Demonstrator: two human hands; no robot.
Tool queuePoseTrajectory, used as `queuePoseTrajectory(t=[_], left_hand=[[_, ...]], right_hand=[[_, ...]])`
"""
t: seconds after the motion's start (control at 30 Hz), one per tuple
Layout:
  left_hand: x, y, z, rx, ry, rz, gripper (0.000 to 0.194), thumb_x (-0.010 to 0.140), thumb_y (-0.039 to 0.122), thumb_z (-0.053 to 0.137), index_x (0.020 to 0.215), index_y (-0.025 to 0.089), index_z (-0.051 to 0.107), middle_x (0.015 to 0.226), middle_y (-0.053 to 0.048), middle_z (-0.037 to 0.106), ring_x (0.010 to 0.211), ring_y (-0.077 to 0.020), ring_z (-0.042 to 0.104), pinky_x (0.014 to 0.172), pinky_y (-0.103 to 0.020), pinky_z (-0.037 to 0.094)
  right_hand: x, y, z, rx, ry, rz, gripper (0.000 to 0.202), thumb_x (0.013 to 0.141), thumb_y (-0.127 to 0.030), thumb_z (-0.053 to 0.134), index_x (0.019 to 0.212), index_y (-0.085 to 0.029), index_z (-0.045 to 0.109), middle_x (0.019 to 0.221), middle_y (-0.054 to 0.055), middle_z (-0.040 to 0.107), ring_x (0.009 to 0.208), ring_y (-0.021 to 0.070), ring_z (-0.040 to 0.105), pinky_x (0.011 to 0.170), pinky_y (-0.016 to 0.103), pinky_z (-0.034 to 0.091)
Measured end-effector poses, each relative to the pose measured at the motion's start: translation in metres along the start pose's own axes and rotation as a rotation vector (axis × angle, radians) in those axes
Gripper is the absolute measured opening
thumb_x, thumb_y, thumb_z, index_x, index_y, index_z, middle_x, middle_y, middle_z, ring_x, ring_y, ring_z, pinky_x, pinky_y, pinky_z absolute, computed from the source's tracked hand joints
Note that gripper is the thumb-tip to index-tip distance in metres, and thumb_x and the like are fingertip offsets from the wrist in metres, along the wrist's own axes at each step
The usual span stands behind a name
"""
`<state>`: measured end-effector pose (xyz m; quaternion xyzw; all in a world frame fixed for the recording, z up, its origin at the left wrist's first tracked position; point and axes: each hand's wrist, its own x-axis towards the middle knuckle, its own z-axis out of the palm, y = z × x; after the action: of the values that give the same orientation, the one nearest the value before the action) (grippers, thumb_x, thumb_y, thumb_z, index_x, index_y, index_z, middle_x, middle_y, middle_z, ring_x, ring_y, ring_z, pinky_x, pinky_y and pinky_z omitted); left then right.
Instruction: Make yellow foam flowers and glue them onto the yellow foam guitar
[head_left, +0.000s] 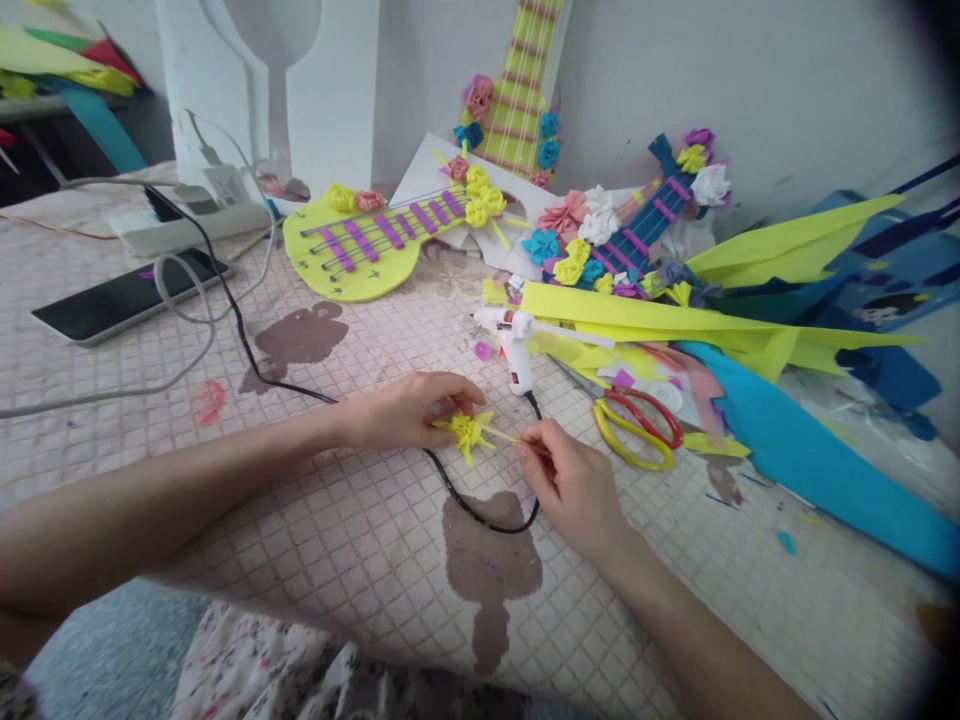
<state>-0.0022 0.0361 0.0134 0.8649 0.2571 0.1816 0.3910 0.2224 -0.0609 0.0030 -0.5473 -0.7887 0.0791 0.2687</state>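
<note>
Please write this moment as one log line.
left hand: holding spiky yellow piece; right hand: holding thin stick; nearby: glue gun, scissors

Two hands (420,408) (574,485) held one flower (467,430), one stick (499,432). Around: were three craft guitars (356,260) (521,95) (641,235), one glue gun (515,352), one phone (127,300).

A dark-screened phone (112,303) is crossed by a looped grey cable (90,407) near a white power strip (161,235). White cut-out panels (334,110) are stood behind; a purple-banded yellow model guitar (397,270) is set in front, toward the right, on a grid-patterned table cover (375,560).
</note>
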Motion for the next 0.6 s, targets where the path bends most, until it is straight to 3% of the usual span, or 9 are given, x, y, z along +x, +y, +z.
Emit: queuePoseTrajectory(t=[0.3, 0.6], left_hand=[[0.0006, 0.0018, -0.0028, 0.019, -0.044, 0.038, 0.034, 0.076, 0.021, 0.064, 0.109, 0.017, 0.057, 0.096, -0.004, 0.063, 0.082, -0.0131, 0.058, 0.069, -0.022, 0.046], [0.0005, 0.0019, -0.0033, 0.041, -0.036, 0.061, 0.035, 0.073, 0.013, 0.062, 0.108, 0.018, 0.058, 0.099, -0.004, 0.063, 0.086, -0.0136, 0.058, 0.074, -0.023, 0.046]], right_hand=[[0.0012, 0.0015, 0.003, 0.028, -0.015, -0.004, 0.008, 0.091, -0.026, 0.047, 0.087, -0.021, 0.051, 0.07, -0.002, 0.062, 0.061, 0.0108, 0.059, 0.058, 0.022, 0.04], [0.0014, -0.002, 0.0021, 0.009, -0.026, -0.107, 0.014, 0.094, -0.02, 0.039, 0.104, -0.02, 0.049, 0.088, 0.003, 0.063, 0.075, 0.0132, 0.061, 0.063, 0.024, 0.044]])
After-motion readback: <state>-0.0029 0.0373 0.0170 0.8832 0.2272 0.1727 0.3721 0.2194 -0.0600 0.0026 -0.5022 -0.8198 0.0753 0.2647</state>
